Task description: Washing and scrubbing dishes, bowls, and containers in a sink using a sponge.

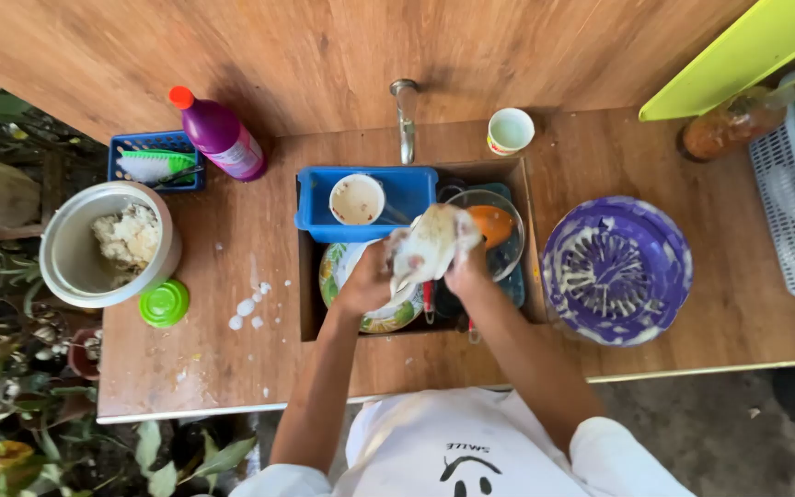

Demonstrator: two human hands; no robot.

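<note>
Wooden counter (213, 368) and wooden wall all round, and sunk into the middle is the sink (522, 239), which is where you're working. Your left hand (367, 281) and right hand (465, 267) are both closed around one soapy plate (430, 241), held tilted over the sink, likely so the suds drip back in. Under it lies one flowered plate (342, 271), and just beyond it a glass bowl (499, 225) with something orange inside. One blue tub (411, 193) sits across the sink's far left corner with a single white bowl (357, 199) in it. Behind the sink stands one tap (406, 115), with one cup (511, 131) to its right. Right of the sink, one purple strainer (616, 270). Left of the sink, a purple bottle (221, 135), a pot of rice (108, 244), one green lid (165, 303), and foam blobs (248, 308) on the wood.
</note>
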